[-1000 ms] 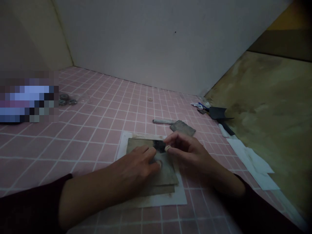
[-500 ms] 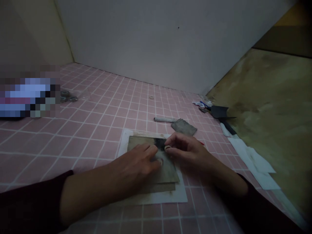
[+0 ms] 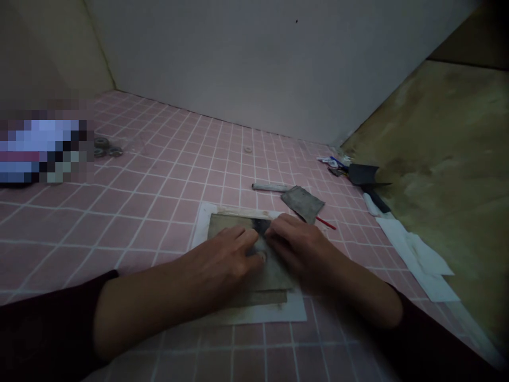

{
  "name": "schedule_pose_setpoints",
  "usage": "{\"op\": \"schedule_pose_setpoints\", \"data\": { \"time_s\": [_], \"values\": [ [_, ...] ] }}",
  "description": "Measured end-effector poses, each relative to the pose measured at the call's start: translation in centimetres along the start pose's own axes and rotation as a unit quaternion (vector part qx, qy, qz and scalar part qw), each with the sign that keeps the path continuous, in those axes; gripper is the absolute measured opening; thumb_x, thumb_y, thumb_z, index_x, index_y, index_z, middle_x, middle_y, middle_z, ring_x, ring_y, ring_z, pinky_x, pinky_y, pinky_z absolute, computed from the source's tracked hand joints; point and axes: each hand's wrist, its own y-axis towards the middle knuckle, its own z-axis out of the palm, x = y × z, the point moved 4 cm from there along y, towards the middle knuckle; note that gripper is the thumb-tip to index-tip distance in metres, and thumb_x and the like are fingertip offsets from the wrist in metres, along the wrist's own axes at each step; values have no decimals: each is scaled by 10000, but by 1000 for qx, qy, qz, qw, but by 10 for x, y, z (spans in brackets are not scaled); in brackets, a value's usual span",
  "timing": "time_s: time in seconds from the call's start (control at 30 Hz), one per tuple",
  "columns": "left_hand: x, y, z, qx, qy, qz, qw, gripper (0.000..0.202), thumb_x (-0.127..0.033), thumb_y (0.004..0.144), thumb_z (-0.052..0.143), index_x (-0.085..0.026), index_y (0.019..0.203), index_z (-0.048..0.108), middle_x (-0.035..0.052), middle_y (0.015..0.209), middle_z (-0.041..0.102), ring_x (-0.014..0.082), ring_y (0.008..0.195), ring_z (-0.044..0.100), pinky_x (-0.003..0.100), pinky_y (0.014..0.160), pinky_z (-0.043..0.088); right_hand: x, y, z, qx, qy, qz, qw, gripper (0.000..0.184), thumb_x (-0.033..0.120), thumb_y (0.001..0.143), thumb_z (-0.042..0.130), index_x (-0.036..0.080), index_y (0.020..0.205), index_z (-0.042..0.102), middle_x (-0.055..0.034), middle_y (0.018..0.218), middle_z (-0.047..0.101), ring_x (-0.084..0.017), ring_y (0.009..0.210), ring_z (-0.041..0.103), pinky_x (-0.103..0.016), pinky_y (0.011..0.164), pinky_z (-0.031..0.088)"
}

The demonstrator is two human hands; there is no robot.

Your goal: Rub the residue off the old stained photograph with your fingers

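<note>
Right hand (image 3: pixel 298 249) moved from pinch to flat press. Landmark: stacked grey sheets (image 3: pixel 234 225) on white paper (image 3: pixel 254 315). Far left of sheets: dark washers (image 3: pixel 102 143). On sheets: left hand (image 3: pixel 222 254), fingertips nearly meeting right's, neither gripping. Just beyond sheets: grey scrap (image 3: pixel 303 203); right of it, red-tipped stick (image 3: pixel 326 223). Risk: uneven pressure skids sheets across paper; scrap in right hand's way if it slides forward.

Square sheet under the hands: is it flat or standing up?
Flat. The square sheet lies on white paper, with the left hand and right hand on top.
</note>
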Motion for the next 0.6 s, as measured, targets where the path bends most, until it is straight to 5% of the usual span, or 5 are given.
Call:
{"op": "schedule_pose_setpoints", "data": {
  "time_s": [0.4, 0.6],
  "values": [
    [2, 0, 3, 31, -8, -1, 999, 164, -137, 961, 440, -162, 1000, 597, 54, 928, 482, 193, 821, 429, 354, 745, 411, -1, 1, -3, 2, -26, 17, 1000, 148, 94, 926, 494, 180, 807, 479, -12, 783, 524, -140, 722, 502, -263, 661, 366],
    [2, 0, 1, 10, -5, -4, 1000, 173, -128, 950, 430, -166, 864, 575, 51, 884, 468, 191, 787, 414, 355, 729, 409, 7, 5, 2, -4, -4, -16, 1000, 127, 101, 937, 465, 175, 838, 495, -42, 844, 555, -156, 767, 516, -280, 697, 391]
  ]
}}
